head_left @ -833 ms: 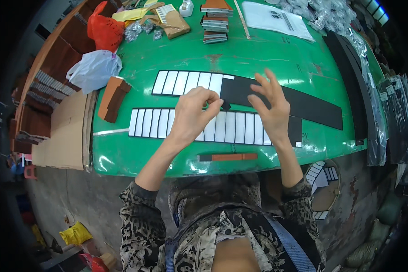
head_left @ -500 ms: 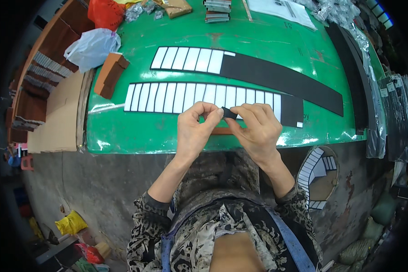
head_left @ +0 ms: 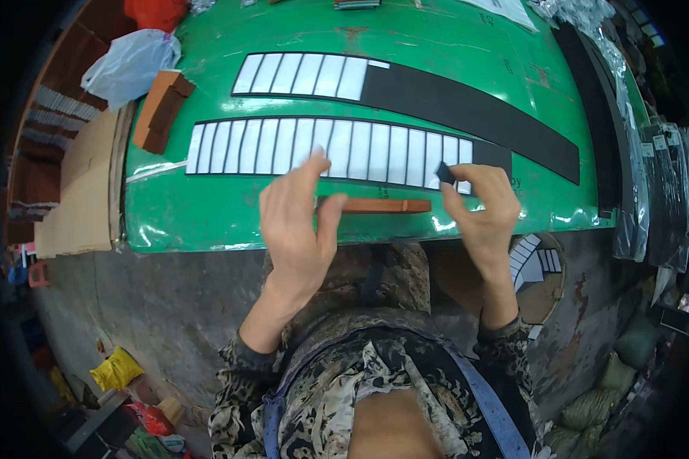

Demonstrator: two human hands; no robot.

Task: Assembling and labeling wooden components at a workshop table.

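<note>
Between the thumb and forefinger of my right hand point(head_left: 486, 206) is a small black piece point(head_left: 444, 173), pinched over the right end of the nearer board. My left hand point(head_left: 295, 226) hovers at the board's near edge, its thumb and forefinger spread apart with nothing I can make out between them. The nearer black board point(head_left: 491, 159) carries a long row of white panels point(head_left: 279, 145) parted by thin black lines. Behind it, a second curved black board point(head_left: 467, 113) has white panels on its left part only. A reddish-brown bar point(head_left: 386, 206) lies in front, partly behind my left thumb.
The green-covered table point(head_left: 207, 222) holds a brown block point(head_left: 161, 111) and a white plastic bag point(head_left: 130, 69) at left. Long black strips point(head_left: 589, 122) line its right side. On the floor at right stands a round container point(head_left: 555, 287) with more panelled pieces.
My hands have parted: the left moved left and its fingers opened, the right moved right with the small black piece. The brown bar now shows between them.
</note>
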